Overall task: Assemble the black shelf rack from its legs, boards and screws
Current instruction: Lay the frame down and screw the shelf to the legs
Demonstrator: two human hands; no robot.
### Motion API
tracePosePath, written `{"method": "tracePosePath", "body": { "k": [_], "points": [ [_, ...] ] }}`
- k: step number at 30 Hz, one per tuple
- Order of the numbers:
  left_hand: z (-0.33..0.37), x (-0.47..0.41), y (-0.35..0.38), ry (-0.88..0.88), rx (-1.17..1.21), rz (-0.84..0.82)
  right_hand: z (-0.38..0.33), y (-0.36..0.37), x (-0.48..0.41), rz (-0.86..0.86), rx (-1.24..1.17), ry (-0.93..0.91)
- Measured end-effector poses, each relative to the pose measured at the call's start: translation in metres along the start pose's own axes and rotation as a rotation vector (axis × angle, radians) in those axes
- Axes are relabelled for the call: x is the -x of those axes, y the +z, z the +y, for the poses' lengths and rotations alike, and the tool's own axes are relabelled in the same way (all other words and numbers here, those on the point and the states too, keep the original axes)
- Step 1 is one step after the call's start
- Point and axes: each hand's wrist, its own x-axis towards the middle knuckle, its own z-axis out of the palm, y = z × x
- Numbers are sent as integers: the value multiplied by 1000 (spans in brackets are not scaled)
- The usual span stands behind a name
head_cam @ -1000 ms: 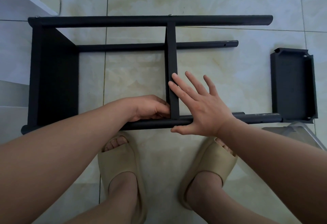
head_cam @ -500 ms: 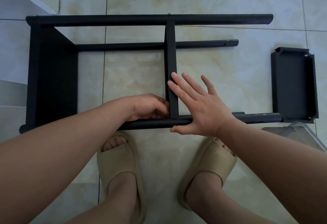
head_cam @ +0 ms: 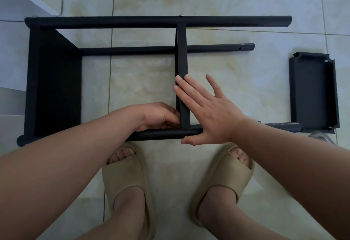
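right hand [head_cam: 210, 113]: lying open and flat, fingers spread, pressing on the middle board [head_cam: 182, 80] with its heel over the near leg [head_cam: 161, 134], not gripping anything

left hand [head_cam: 159, 115]: curling at the corner where the middle board is meeting the near leg, fingertips tucked in there; can't tell if it's pinching a screw

rack [head_cam: 55, 80]: lying on its side on the floor [head_cam: 144, 80], filling the middle of the frame, end board sitting at the left

loose board [head_cam: 314, 92]: sitting at the right edge, beside the leg ends

slippers [head_cam: 128, 181]: standing just below the rack, bottom centre
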Motion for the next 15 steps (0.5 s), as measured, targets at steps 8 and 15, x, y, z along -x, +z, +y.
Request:
{"method": "tracePosePath", "body": {
  "k": [8,15],
  "points": [
    [-5,-4,-3,9,9,15,-1,2,-1,4,-8,14],
    [-6,-4,-4,21,43,-41,-1,3,-1,11,2,22]
  ]
}}
